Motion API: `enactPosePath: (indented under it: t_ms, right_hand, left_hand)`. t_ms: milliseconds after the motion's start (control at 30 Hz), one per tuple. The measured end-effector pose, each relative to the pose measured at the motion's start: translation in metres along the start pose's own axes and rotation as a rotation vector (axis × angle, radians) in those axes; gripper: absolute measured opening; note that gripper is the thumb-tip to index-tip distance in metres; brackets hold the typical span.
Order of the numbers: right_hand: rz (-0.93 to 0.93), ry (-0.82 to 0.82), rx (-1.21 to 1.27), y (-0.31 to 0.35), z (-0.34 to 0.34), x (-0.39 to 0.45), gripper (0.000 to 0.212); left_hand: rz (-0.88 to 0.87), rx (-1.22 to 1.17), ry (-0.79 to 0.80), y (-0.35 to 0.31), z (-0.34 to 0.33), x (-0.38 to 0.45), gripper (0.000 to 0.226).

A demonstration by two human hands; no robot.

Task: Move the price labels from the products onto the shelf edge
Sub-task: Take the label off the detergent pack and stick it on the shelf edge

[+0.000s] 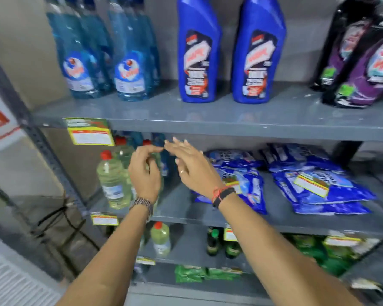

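Both hands are empty, the left hand loosely curled and the right hand spread; the thin yellow-bordered paper price label on the blue plastic pouch looks light and floppy, best pinched at an edge.

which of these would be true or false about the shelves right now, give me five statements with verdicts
1. A price label hangs from the front edge of the top shelf, at its left end. True.
2. The right hand grips a blue bottle. False: it is open, fingers spread, holding nothing.
3. A label lies on the right stack of blue pouches. True.
4. The two solid blue bottles lie on their sides. False: they stand upright.
5. The left hand rests on the red-capped bottle. False: it is raised in front of the bottles with fingers curled, and whether it pinches anything cannot be told.
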State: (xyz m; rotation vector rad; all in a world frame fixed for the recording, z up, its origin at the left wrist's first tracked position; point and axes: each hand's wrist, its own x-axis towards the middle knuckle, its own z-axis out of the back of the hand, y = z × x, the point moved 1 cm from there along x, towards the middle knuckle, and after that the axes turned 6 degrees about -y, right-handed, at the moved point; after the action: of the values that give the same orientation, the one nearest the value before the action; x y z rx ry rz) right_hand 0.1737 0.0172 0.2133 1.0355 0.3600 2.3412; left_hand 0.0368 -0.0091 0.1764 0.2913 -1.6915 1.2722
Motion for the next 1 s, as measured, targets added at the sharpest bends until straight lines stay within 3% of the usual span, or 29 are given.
enactPosePath:
  t_ms: [200, 300, 433, 667, 867, 1000]
  right_hand:
    - [-0.404, 0.047, -0.036, -0.139, 0.049, -0.108, 0.046]
    - [-0.550, 0.000, -0.004, -0.185, 0.062, -0.135, 0.044]
    - [-0.725, -0.025, 0.133, -0.226, 0.056, -0.140, 0.037]
    - [-0.864, -0.087, 0.288, -0.268, 0.016, -0.116, 0.027]
    - [-0.953, -0.092, 0.334, -0.286, -0.008, -0.093, 0.035]
    - [-0.981, -0.022, 0.222, -0.288, -0.019, -0.082, 0.032]
  left_hand:
    - [0.440, -0.020, 0.350, -0.001, -0.115, -0.109, 0.043]
    - [0.612, 0.053, 0.394, -0.003, -0.139, -0.137, 0.029]
    - [0.706, 0.202, 0.403, 0.004, -0.154, -0.147, 0.022]
    - [0.783, 0.493, 0.500, 0.052, -0.174, -0.137, 0.029]
    - [0.896, 0.472, 0.490, 0.074, -0.178, -0.137, 0.026]
    - [0.960, 0.409, 0.476, 0.082, -0.180, -0.137, 0.023]
